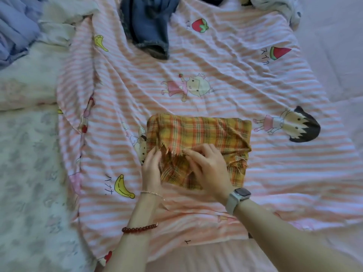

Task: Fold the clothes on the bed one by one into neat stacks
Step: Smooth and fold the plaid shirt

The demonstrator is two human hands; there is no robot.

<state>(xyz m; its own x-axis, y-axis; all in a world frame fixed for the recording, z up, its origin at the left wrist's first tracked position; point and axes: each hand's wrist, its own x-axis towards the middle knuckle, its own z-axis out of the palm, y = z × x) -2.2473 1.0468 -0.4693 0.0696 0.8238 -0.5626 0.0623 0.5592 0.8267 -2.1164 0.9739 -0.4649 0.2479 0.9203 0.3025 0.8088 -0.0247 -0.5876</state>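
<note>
Yellow-and-orange plaid cloth, loosely woven with a frayed fringe: we have it folded into a rough rectangle near the middle of the bed, lying on the pink-striped sheet with cartoon and fruit prints.

Our left hand: at the cloth's near-left corner, fingers curled round the fringed edge and gripping it.

Our right hand: on top of the near half, fingertips pinching the fringe just beside the left hand. A watch sits on this wrist; a thin chain and a red bead bracelet on the left forearm.

Still to fold, as we judge it: a blue denim garment at the far edge, well apart from the plaid; a pale blue bundle at the far left; a crumpled white piece at the far right. No finished stack is in view.

Risks from here:
- The near edge is bunched and uneven. Turning it over as it lies would probably give a lumpy, crooked packet that sits badly in a stack.
- The loose weave and stray threads at the right corner may snag on our fingers, so a hard tug could drag out more fringe.
- The sheet beneath is wrinkled and may slide with the cloth, undoing the far fold.
</note>
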